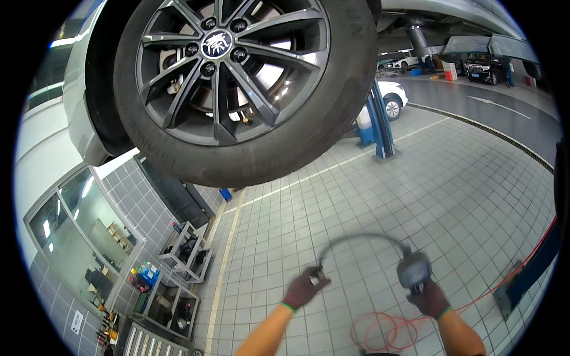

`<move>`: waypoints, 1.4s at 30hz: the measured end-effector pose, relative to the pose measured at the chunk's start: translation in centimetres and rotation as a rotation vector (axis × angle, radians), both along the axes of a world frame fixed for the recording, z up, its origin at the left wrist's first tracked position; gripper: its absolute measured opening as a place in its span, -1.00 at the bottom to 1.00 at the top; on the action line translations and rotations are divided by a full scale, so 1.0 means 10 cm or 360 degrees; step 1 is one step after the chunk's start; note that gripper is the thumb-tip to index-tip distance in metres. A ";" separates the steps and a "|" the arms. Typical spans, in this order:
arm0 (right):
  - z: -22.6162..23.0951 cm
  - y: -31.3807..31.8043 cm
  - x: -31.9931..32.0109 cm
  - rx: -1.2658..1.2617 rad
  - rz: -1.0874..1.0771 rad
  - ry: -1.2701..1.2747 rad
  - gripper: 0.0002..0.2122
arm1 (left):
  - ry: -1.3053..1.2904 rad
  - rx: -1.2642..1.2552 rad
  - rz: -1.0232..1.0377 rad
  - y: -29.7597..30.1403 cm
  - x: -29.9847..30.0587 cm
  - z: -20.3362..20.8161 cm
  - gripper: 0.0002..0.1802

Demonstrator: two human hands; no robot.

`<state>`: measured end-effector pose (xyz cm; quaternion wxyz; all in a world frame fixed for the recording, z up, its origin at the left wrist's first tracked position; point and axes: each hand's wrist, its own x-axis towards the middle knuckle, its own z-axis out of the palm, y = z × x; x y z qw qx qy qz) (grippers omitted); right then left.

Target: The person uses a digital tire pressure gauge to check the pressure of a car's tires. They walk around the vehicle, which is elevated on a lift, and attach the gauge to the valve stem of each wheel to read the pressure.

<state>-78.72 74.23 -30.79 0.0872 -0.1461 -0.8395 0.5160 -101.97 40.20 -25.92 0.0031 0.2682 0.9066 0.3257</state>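
Observation:
My right hand [431, 299], in a dark red glove with a green cuff, is wrapped round a tire inflator gauge [414, 270] with a dark, boxy head. From the gauge a short black hose [365, 235] arches over to my left hand [306, 288]. That hand, gloved alike, pinches the hose's end fitting between its fingers. Above and ahead of both hands hangs a car wheel [217, 89], its black tire and grey multi-spoke rim facing me. Both hands are below the tire, apart from it.
A red air line [389, 332] lies coiled on the tiled floor [285, 237] and runs right past a blue lift post base [516, 291]. Another blue lift post [380, 121] stands ahead. Tool carts [172, 302] line the left wall. Parked cars stand farther back.

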 end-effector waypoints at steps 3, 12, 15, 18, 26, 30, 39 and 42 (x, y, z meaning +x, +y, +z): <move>-1.10 0.13 0.61 0.0295 0.0051 -0.0105 -0.32 | -0.1080 -0.0127 0.0270 -0.45 0.23 -1.98 -0.28; -2.56 0.21 2.06 0.0375 0.0153 -0.1274 -0.23 | -0.0177 -0.0335 -0.1373 -1.56 1.49 -3.44 -0.82; -3.49 0.37 2.53 0.0398 0.0007 -0.1301 -0.22 | -0.0094 -0.0471 -0.1147 -1.74 1.57 -4.15 -0.83; -3.38 0.38 2.65 0.0320 0.0207 -0.1622 -0.24 | 0.0305 -0.1028 -0.1579 -1.51 1.26 -4.06 -0.83; -4.66 0.56 3.19 0.0503 0.0713 -0.1466 -0.29 | -0.1502 0.0130 0.0434 -0.70 1.06 -2.12 -0.58; -4.40 0.60 2.74 0.0364 0.0664 -0.1409 -0.28 | 0.0086 -0.0171 -0.0334 -0.90 0.51 -1.54 -0.75; -4.09 0.66 2.79 0.0179 0.0485 -0.1476 -0.22 | -0.0450 0.1926 -0.0642 -0.33 1.10 1.10 -0.42; -4.19 0.59 2.71 0.0148 0.0436 -0.1428 -0.20 | -0.0624 0.2242 -0.1188 -0.31 1.21 1.29 -0.49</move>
